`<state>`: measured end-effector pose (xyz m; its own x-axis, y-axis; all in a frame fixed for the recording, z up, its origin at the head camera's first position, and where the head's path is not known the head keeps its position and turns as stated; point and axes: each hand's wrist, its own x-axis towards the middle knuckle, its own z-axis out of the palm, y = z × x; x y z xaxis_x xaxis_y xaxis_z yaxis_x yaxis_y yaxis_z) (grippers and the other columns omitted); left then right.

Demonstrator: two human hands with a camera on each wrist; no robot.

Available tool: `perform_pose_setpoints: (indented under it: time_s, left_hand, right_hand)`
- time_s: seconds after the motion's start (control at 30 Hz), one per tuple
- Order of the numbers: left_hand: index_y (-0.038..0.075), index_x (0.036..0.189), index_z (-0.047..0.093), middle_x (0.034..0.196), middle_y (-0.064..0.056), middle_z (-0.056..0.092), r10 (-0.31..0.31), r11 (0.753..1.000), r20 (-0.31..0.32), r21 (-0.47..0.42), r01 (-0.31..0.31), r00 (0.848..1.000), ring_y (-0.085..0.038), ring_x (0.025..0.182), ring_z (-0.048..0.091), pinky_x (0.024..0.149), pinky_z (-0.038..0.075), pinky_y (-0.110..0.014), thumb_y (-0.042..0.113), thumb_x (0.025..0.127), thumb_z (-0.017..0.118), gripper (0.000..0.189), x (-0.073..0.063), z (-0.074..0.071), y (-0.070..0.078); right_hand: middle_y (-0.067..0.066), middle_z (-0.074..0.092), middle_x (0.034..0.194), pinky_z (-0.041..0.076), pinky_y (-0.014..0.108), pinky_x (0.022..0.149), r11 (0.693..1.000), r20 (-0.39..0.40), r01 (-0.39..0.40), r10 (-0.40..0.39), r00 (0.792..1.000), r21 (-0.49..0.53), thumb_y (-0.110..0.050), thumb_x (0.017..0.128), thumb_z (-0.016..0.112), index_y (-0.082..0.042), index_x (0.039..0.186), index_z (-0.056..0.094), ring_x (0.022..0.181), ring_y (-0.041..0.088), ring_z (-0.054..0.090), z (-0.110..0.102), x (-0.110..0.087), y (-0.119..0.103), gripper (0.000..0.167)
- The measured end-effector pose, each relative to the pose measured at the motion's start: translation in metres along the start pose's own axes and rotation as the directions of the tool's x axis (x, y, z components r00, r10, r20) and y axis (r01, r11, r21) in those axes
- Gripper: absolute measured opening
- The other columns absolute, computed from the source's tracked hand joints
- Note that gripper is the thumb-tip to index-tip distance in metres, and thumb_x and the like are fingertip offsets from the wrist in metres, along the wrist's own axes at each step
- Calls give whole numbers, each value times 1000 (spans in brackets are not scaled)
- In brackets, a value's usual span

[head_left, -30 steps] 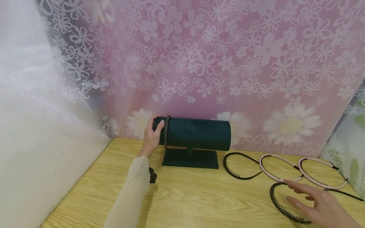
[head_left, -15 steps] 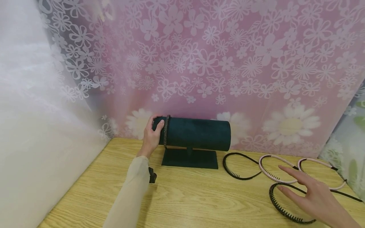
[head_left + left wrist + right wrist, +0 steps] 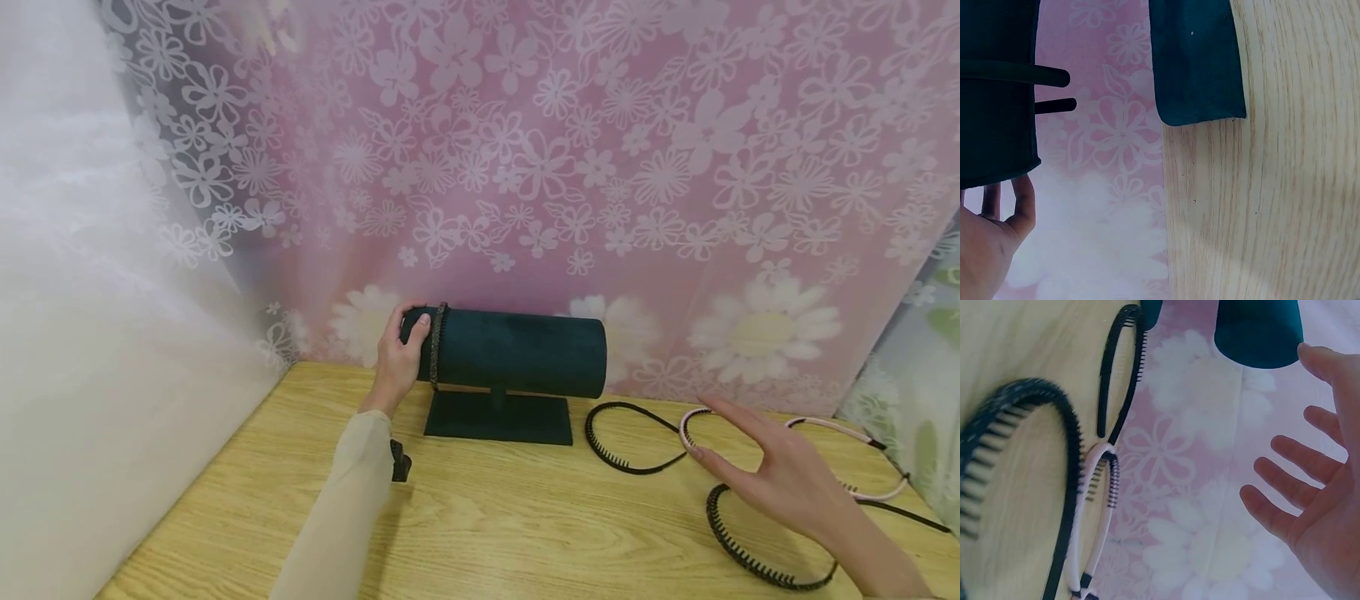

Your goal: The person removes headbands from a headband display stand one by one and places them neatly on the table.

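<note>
A dark green velvet headband display stand, a cylinder on a flat base, stands at the back of the table. My left hand grips its left end, thumb in front and fingers behind. Just right of that thumb, a dark glittery headband goes over the roll; its two tips show in the left wrist view. My right hand hovers with spread fingers over the headbands at right, holding nothing. It partly covers a pink headband. Nearer me lies a dark toothed headband.
A plain black headband lies right of the stand's base. Another pink headband and a dark band end lie at far right. A pink floral curtain hangs behind the wooden table, with a whitish sheet at left.
My right hand has moved left and away from me, from above the near dark headband to over the pink one. The left hand keeps its grip on the stand.
</note>
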<state>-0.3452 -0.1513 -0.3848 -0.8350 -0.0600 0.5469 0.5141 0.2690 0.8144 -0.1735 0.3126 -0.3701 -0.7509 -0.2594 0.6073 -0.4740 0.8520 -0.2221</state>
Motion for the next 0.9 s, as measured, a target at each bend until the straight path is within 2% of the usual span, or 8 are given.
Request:
perform_pose_setpoints:
  time_s: [0.33,0.5,0.6,0.67,0.73,0.77,0.87,0.9]
  left_hand:
    - [11,145,51,148,-10,53,0,1000,0,-23,0,1000,-27,132,49,115,37,-55,36,107,53,45,1,0,3]
    - [8,145,50,149,-17,51,-14,1000,9,-20,14,1000,-33,135,48,116,35,-56,31,107,53,44,-4,-3,18]
    - [8,143,51,147,-18,53,-21,1000,22,-11,21,1000,-32,130,51,113,39,-53,29,107,53,41,-9,-4,33]
    - [8,142,51,146,-18,53,-18,1000,24,-13,18,1000,-32,127,52,111,41,-53,27,107,53,41,-11,-5,37]
    - [9,142,51,147,-16,53,-12,1000,18,-14,12,1000,-29,127,51,111,40,-53,31,107,53,42,-10,-4,33]
    - [8,143,51,148,-17,52,-11,1000,14,-13,11,1000,-29,129,50,112,39,-54,29,107,53,42,-9,-4,33]
    - [11,143,52,147,-11,53,-2,1000,-2,-6,2,1000,-27,130,50,113,38,-54,37,106,53,45,-4,-2,15]
    - [12,142,52,147,-9,54,1,1000,-9,-2,-2,1000,-26,131,50,113,38,-54,39,106,53,46,-2,-1,10]
  right_hand:
    - [10,64,141,45,26,87,997,-6,13,-13,1000,70,-23,80,88,-32,150,53,120,32,61,8,26,-12,79]
    - [14,57,149,48,58,86,993,14,2,-4,1000,115,-24,82,86,-31,151,51,128,44,56,13,38,-20,78]
    - [15,56,150,48,63,86,992,16,-5,3,1000,128,-25,83,85,-32,151,51,130,46,55,17,44,-24,76]
    - [13,55,151,48,58,89,990,16,1,-4,1000,140,-23,83,85,-32,151,51,132,43,54,19,49,-27,76]
    - [12,55,151,51,45,85,991,4,20,-20,1000,132,-23,84,85,-32,151,51,126,34,61,21,54,-29,76]
    - [11,54,152,51,45,86,991,2,28,-29,1000,131,-23,84,85,-32,152,50,127,34,61,23,57,-30,76]
    - [11,52,153,53,47,91,990,1,55,-55,998,134,-23,84,85,-31,152,50,128,33,60,27,64,-31,77]
    - [11,52,154,52,52,94,989,4,61,-62,998,135,-24,84,85,-32,152,49,130,35,58,28,66,-32,78]
